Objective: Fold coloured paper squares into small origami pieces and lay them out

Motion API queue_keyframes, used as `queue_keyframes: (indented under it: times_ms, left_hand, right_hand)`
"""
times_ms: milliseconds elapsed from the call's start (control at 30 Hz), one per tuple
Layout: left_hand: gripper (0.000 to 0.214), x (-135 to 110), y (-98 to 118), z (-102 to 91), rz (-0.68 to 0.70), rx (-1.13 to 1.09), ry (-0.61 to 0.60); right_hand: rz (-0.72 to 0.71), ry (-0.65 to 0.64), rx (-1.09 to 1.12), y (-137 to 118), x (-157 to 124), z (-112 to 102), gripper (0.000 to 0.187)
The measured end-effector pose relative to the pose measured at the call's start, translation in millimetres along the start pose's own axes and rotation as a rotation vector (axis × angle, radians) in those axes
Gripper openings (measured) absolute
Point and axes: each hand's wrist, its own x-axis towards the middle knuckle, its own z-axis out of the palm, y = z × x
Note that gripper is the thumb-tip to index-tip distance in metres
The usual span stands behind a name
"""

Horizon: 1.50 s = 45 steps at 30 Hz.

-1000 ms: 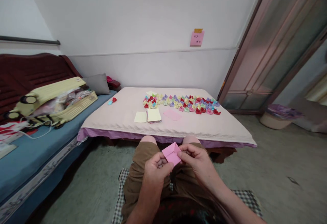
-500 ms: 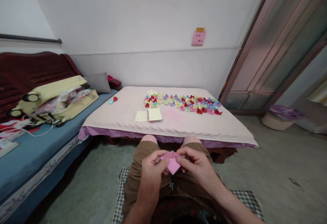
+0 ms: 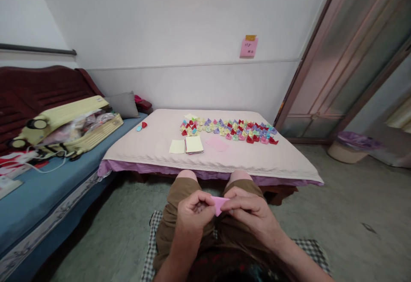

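Observation:
Over my lap, both hands pinch a small pink folded paper (image 3: 219, 204). My left hand (image 3: 192, 214) grips its left side with curled fingers, and my right hand (image 3: 249, 212) presses its right side between thumb and fingers. Only a narrow pink corner shows between the fingers. Ahead stands a low table (image 3: 160, 142) covered with a cream cloth. On it lie a stack of yellow paper squares (image 3: 193, 144), a single yellow sheet (image 3: 177, 146), a pink sheet (image 3: 217, 144) and several small folded paper shapes (image 3: 229, 129) in many colours.
A blue-covered bench (image 3: 38, 192) with an open yellow suitcase (image 3: 67, 125) and a grey cushion (image 3: 123, 105) runs along the left. A glass sliding door (image 3: 346, 55) and a lined bin (image 3: 351, 145) are at the right. A pink note (image 3: 248, 47) hangs on the wall.
The pink paper has been folded down smaller between my hands; a second ago it stood open as a larger flap, now only a thin corner shows. Both hands stayed over my lap.

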Motion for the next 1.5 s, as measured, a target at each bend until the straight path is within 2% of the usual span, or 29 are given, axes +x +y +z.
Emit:
queue_keyframes:
  times_ms: [100, 167, 267, 367, 467, 567, 767, 933, 1000, 1067, 1200, 1500]
  left_hand:
    - [0.011, -1.4, 4.6, 0.8, 0.091, 0.093, -0.008]
    - [0.014, -3.3, 6.8, 0.4, 0.167, 0.166, -0.029]
    - [0.017, -6.6, 8.7, -1.0, 0.305, 0.27, -0.057]
    - [0.019, -8.9, 8.8, -2.2, 0.428, 0.347, -0.084]
    - [0.02, -9.6, 6.9, -1.8, 0.468, 0.368, -0.099]
    - [0.017, -10.0, 3.7, 0.6, 0.434, 0.325, -0.054]
    - [0.009, -14.9, -0.1, 5.8, 0.255, 0.255, 0.063]
    - [0.028, -12.7, 3.1, 6.2, 0.175, 0.19, -0.002]
    - [0.021, -9.5, 7.0, 5.7, 0.175, 0.226, -0.047]
    - [0.004, -7.0, 11.2, 4.9, 0.207, 0.29, -0.081]
    - [0.015, -6.3, 16.3, 3.4, 0.25, 0.288, -0.083]
    - [0.025, -5.0, 13.7, 0.3, 0.18, 0.223, -0.12]
  right_hand:
    - [0.018, -0.001, 0.077, -4.1, -1.8, -3.7, 0.012]
    - [0.042, 0.038, 0.101, -7.8, -2.1, -6.0, 0.014]
    - [0.055, 0.064, -0.032, -11.5, -0.4, -6.3, 0.014]
    - [-0.005, 0.038, -0.176, -11.3, 1.4, -3.1, 0.016]
    - [-0.091, 0.077, -0.295, -9.4, 0.6, 0.3, 0.019]
    - [-0.172, 0.096, -0.356, -10.1, -0.9, 1.7, 0.016]
    - [-0.217, 0.091, -0.37, -16.7, 0.9, 4.9, 0.014]
    - [-0.261, 0.102, -0.414, -18.1, 1.5, 6.6, 0.018]
    - [-0.261, 0.086, -0.425, -17.9, 1.3, 6.3, 0.018]
    - [-0.262, 0.074, -0.435, -17.5, 1.2, 6.5, 0.02]
    - [-0.258, 0.072, -0.415, -17.1, 1.4, 9.0, 0.021]
    - [-0.228, 0.089, -0.356, -17.6, 0.8, 8.4, 0.022]
